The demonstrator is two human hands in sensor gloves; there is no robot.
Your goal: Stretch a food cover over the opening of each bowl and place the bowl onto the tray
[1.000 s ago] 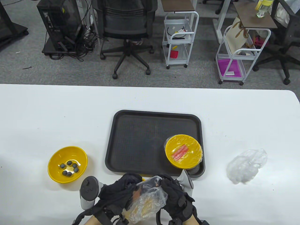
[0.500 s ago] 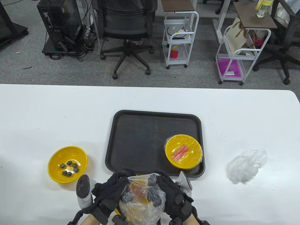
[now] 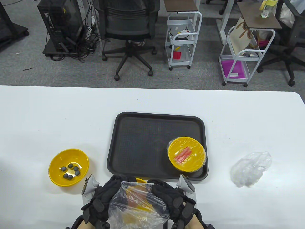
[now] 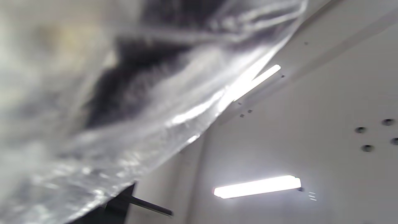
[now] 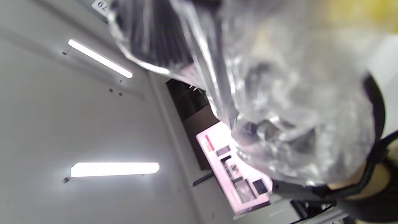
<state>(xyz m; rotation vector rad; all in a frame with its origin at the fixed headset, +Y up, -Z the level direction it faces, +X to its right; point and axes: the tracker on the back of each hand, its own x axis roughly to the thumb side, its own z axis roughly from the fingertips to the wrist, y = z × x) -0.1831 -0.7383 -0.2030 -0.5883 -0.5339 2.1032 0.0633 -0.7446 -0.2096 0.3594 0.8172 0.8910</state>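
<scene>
At the table's near edge both gloved hands hold a clear plastic food cover (image 3: 137,206) spread wide above a yellow bowl (image 3: 140,180) whose rim peeks out behind it. My left hand (image 3: 104,201) grips the cover's left side and my right hand (image 3: 170,199) grips its right side. The film fills the left wrist view as the cover (image 4: 108,102) and the right wrist view as the cover (image 5: 279,93). A covered yellow bowl (image 3: 186,153) with red pieces stands in the near right corner of the black tray (image 3: 143,140). An uncovered yellow bowl (image 3: 68,167) with dark balls sits left of the tray.
A crumpled pile of spare clear covers (image 3: 250,169) lies on the white table to the right of the tray. Beyond the table's far edge are an office chair (image 3: 129,31) and two white carts (image 3: 182,40).
The cover was bunched between the hands a second ago; now it is pulled open wide. Both hands have drawn back toward the near edge and moved apart.
</scene>
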